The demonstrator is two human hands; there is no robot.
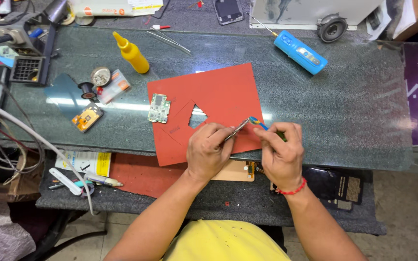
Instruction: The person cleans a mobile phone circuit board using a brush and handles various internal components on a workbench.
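My left hand [208, 151] grips metal tweezers [237, 129] that point up and right. My right hand [280, 151] pinches a small blue and yellow tool [257, 122], whose tip meets the tweezers' tip. Both hands hover over the lower right part of a red rubber mat [218, 96] with a cut-out hole. A small green circuit board [158, 108] lies at the mat's left edge, apart from both hands. What sits between the tool tips is too small to tell.
On the glass-topped bench [344, 111] lie a yellow squeeze bottle [131, 53], a blue electric screwdriver [300, 51], a second pair of tweezers [170, 39], a solder spool [87, 89] and an orange part [87, 117]. White cables [20, 128] run at left. A phone [228, 10] lies at the back.
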